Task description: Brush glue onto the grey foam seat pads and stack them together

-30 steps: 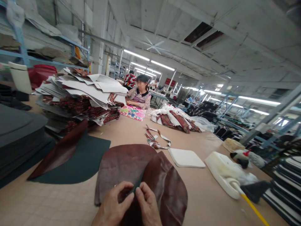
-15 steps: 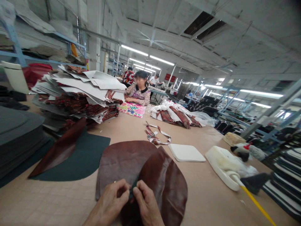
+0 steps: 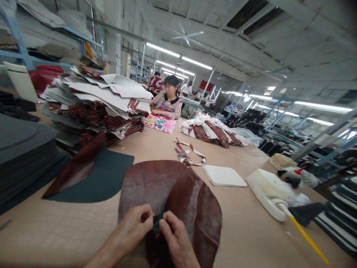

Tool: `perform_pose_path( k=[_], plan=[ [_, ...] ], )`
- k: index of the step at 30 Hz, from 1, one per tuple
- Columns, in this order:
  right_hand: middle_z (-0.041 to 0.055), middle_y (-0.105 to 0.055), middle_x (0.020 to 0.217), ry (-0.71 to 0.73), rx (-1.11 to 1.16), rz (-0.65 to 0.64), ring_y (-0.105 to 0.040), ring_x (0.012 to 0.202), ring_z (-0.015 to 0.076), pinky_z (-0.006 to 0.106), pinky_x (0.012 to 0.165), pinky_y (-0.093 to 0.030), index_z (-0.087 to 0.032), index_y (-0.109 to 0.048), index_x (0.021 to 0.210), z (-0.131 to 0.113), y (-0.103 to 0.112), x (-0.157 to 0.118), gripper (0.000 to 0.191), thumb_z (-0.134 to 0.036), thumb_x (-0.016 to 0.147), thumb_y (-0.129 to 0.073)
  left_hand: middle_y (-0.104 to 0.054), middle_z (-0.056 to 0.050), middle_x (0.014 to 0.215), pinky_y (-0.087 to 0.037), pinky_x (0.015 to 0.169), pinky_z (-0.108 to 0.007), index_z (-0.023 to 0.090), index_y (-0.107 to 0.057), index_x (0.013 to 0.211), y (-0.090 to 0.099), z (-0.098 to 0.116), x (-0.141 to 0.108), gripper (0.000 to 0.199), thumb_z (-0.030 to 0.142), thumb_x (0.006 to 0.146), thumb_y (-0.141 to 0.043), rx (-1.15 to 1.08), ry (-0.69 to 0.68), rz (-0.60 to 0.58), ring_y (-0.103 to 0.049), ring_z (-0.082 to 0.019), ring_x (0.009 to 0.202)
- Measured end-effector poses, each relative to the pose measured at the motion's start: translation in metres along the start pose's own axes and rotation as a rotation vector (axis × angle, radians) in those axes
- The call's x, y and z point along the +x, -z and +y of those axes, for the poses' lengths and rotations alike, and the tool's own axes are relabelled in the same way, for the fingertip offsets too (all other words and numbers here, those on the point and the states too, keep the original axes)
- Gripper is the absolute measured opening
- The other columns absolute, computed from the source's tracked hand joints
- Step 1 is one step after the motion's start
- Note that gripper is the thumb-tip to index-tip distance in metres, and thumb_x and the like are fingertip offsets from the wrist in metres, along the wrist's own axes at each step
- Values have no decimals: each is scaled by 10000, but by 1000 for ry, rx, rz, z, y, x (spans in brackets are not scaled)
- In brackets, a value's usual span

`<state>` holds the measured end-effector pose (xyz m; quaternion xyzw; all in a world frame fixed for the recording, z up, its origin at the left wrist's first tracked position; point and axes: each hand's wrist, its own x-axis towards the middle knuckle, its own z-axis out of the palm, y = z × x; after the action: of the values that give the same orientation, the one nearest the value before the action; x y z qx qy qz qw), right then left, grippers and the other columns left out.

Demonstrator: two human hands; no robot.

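Note:
Brown leather pieces lie partly overlapped on the table in front of me, with rounded outer edges. My left hand pinches a small dark green edge between thumb and fingers, above the leather. Close against it on the right, my right hand pinches the same dark green bit. How that bit joins the leather is hidden by my fingers. To the left lies a dark green sheet with a brown leather flap folded over it.
Grey sheets are stacked at the left, with a tall pile of white and patterned pieces behind. A white pad, a cut-open white container and a yellow handle are on the right. A person sits across the table.
The view has shifted slightly. My hands keep their pinch at the dark green edge, where more of the bunched green bit now shows between my fingertips.

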<state>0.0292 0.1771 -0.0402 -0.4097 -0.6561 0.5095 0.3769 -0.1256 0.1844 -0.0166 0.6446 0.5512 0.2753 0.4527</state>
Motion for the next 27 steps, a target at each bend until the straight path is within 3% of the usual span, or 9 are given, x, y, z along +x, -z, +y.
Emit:
perform_pose_path(
  k=[4, 7, 10, 13, 15, 17, 19, 23, 27],
  plan=[
    [3, -514, 663, -23, 115, -28, -471, 655, 114, 225, 649, -360, -158, -495, 710, -2, 10, -4, 364, -485, 860, -437, -554, -12, 612, -352, 548, -246, 168, -470, 626, 6, -8, 5, 274, 415, 712, -388, -6, 20, 50, -524, -172, 616],
    [-15, -486, 630, -63, 246, 22, -435, 621, 101, 213, 609, -344, -168, -473, 694, 1, 21, -10, 362, -496, 846, -460, -449, 25, 568, -315, 515, -236, 182, -422, 624, 16, -17, 8, 263, 426, 703, -366, -26, 43, 119, -458, -147, 566],
    [-24, -454, 619, -103, 295, 42, -405, 604, 94, 207, 581, -323, -169, -467, 683, 4, 27, -13, 354, -488, 834, -484, -392, 43, 556, -296, 497, -224, 183, -413, 635, 23, -20, 9, 269, 435, 721, -377, -57, 30, 104, -416, -128, 539],
    [-42, -390, 608, -138, 294, 21, -346, 579, 85, 207, 556, -298, -176, -434, 664, 1, 24, -12, 361, -499, 802, -517, -506, 14, 640, -364, 546, -228, 169, -497, 744, 19, -14, 13, 343, 469, 801, -340, -70, -20, 58, -501, -149, 612],
    [-46, -368, 604, -144, 247, 27, -322, 574, 82, 209, 554, -291, -175, -420, 646, -3, 19, -8, 382, -517, 779, -529, -606, -24, 845, -421, 662, -241, 175, -529, 958, 11, -8, 15, 353, 456, 822, -363, -83, -47, 51, -571, -172, 763],
    [-38, -387, 606, -141, 208, 20, -337, 582, 86, 213, 566, -301, -167, -433, 633, -6, 13, -4, 393, -523, 760, -538, -615, -49, 1018, -428, 754, -250, 192, -489, 1120, 3, -4, 18, 375, 357, 786, -455, -42, -74, 49, -585, -183, 881],
    [-37, -399, 592, -128, 245, 27, -344, 570, 84, 210, 555, -303, -162, -444, 622, -7, 9, -1, 391, -516, 741, -559, -634, -44, 1010, -425, 762, -253, 203, -533, 1091, -4, -3, 21, 353, 253, 747, -473, 57, -117, 24, -591, -189, 902],
    [-66, -333, 507, -88, 564, 182, -288, 476, 65, 191, 467, -269, -183, -412, 568, -4, 23, -12, 410, -518, 669, -625, -669, -20, 895, -408, 779, -259, 212, -630, 887, 2, -8, 26, 257, 201, 765, -404, 190, -167, -18, -592, -189, 901],
    [-44, -385, 500, -144, 689, 513, -402, 463, 112, 222, 437, -345, -217, -444, 575, -3, 70, -53, 364, -512, 624, -652, -664, -25, 840, -411, 774, -260, 191, -622, 825, 34, -20, 30, 240, 207, 752, -394, 261, -154, 49, -595, -196, 862]
  ],
)
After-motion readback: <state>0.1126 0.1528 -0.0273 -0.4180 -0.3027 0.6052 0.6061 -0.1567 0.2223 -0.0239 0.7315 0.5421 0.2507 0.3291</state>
